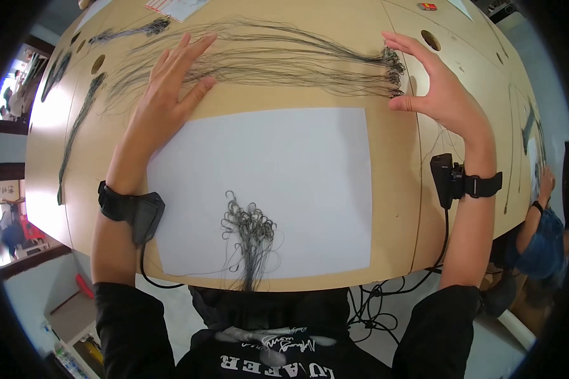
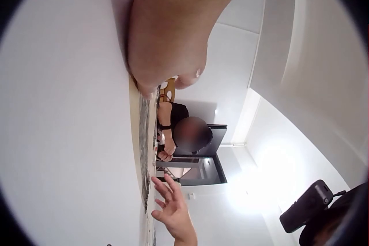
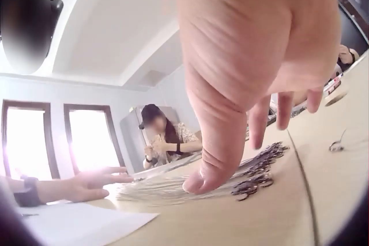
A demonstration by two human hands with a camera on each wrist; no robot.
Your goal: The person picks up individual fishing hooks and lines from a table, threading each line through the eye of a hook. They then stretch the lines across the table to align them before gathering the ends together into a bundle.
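Note:
A spread of thin dark fishing lines [image 1: 284, 66] runs across the table, with a row of fishing hooks [image 1: 395, 71] at its right end. My left hand [image 1: 174, 85] lies over the left part of the lines, fingers extended and thumb apart. At the hook end, my right hand [image 1: 446, 91] spans the row, thumb on the near side and fingers on the far side. In the right wrist view the thumb [image 3: 216, 159] points down beside the hooks [image 3: 256, 171]. Nearer my body, a second bunch of fishing hooks [image 1: 250, 221] sits on a white sheet [image 1: 316, 170], its lines trailing over the table edge.
More bundled lines [image 1: 76, 132] and a hooked bundle [image 1: 152, 28] lie at the left and far left. A small red box [image 1: 427, 7] and a round table hole [image 1: 430, 40] are at the far right. Black cables [image 1: 379, 303] hang below. Other people sit around the table.

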